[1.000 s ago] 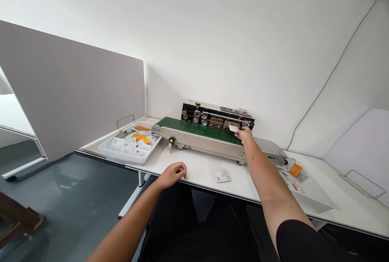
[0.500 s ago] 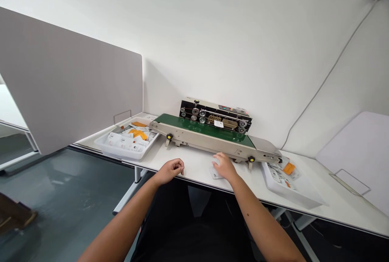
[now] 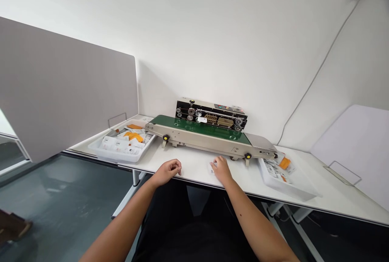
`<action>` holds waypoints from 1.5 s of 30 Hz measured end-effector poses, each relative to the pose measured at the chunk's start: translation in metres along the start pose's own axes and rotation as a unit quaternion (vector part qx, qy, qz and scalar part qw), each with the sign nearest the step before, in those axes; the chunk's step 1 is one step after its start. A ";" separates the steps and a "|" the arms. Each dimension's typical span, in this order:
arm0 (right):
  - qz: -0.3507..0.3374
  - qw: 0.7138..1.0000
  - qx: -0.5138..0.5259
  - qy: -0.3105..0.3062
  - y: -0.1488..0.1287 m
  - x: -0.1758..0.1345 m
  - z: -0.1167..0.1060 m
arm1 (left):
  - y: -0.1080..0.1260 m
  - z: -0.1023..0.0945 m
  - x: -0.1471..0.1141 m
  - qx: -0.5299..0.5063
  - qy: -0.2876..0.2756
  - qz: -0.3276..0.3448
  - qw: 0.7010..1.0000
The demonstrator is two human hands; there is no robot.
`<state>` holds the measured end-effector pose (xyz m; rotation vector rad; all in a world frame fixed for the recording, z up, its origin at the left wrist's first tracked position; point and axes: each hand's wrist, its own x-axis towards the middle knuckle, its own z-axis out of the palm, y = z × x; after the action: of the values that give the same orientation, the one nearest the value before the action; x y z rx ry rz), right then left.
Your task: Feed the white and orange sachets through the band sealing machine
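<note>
My left hand [image 3: 167, 172] rests at the table's front edge, its fingers curled in and nothing visible in them. My right hand [image 3: 222, 170] is on the table in front of the conveyor, thumb and fingers bent around a small flat white packet [image 3: 212, 169] with dark print; the hand covers part of it. Behind both hands stands a band sealing machine [image 3: 197, 140] with a green conveyor belt [image 3: 161, 120]. Another white packet [image 3: 202, 120] sits upright at the sealer's rollers, apart from my hands.
A white bin [image 3: 133, 158] of white and orange packets stands at the left end of the conveyor. A second bin [image 3: 282, 189] with packets is at the right end. Grey divider panels [image 3: 69, 87] flank the white table [image 3: 188, 168]. A cable [image 3: 316, 71] runs down the wall.
The packet in the sealer has travelled left along the rollers. My right hand's fingers have drawn closer around the packet on the table. My left hand stays curled; the view has shifted slightly.
</note>
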<state>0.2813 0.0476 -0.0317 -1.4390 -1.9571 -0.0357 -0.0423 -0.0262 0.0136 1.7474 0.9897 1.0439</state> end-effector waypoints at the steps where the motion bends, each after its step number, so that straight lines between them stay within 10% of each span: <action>1: 0.004 1.000 0.003 0.012 0.000 0.001 -0.001 | 0.000 0.000 0.000 -0.001 -0.001 0.000 1.000; 10: 0.099 0.979 0.141 0.111 -0.032 0.003 -0.023 | -0.004 0.000 0.001 0.000 0.000 0.007 1.000; 19: 0.027 0.878 0.434 -0.202 -0.115 -0.005 0.019 | -0.007 -0.002 0.000 -0.004 0.017 0.025 1.000; 29: 0.024 0.829 0.510 -0.231 -0.107 -0.014 0.022 | 0.001 0.004 0.000 0.011 0.008 -0.012 1.000; 41: -0.042 0.900 0.338 -0.271 -0.101 0.001 -0.007 | -0.010 0.002 0.002 -0.025 0.034 0.007 0.999; 45: 0.054 0.893 0.419 -0.153 -0.075 0.052 -0.053 | -0.010 0.000 0.002 -0.022 0.019 0.011 1.000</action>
<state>0.2373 0.0407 0.0638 -0.9799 -1.7560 1.0195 -0.0435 -0.0215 0.0049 1.7127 0.9661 1.1083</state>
